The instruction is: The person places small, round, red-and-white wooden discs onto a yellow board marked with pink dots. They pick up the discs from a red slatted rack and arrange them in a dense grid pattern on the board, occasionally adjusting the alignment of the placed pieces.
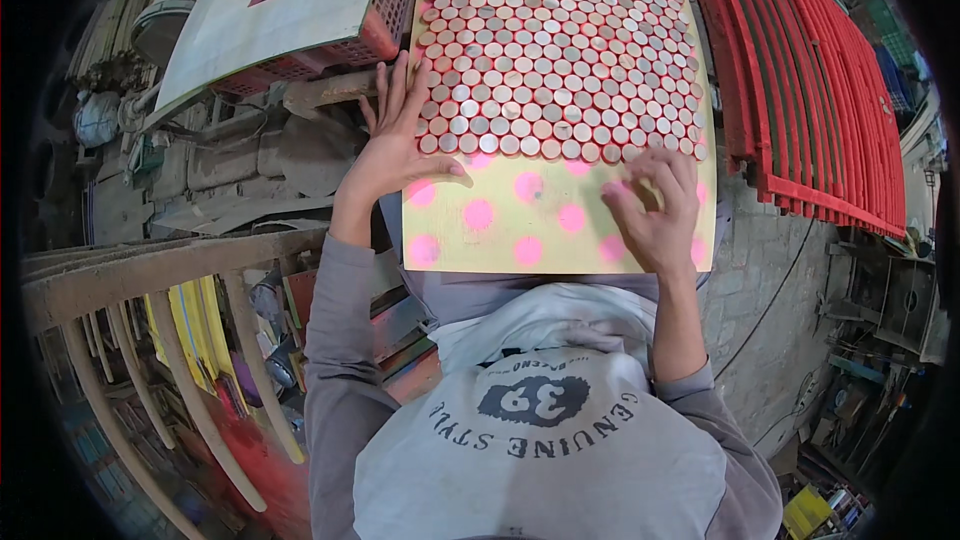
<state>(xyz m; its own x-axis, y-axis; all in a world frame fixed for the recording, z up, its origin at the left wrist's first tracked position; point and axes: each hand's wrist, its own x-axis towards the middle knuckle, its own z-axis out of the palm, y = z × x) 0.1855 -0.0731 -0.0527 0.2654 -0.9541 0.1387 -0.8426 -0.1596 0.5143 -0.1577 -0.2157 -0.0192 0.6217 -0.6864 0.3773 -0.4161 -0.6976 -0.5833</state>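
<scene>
Many round, pale grey-white discs [545, 70] with red edges lie packed in rows on a pale yellow board [500, 258]. Pink round spots [478, 215] mark the board's bare near part. At the left side of the rows, my left hand [395, 140] is open, its fingers spread along the outer discs and its thumb reaching over the board below the nearest row. My right hand [660, 205] hovers at the near right corner of the rows. Its fingers are curled, the thumb stands apart from them, and no object shows between them. Whether its fingertips touch the discs is hidden.
To the left, a pale panel [225, 30] rests on a red plastic crate [385, 5], with red objects on top. A stack of red slatted frames [810, 70] stands at the right. A wooden railing [190, 275] runs at the lower left. A cable crosses the paved floor [765, 270].
</scene>
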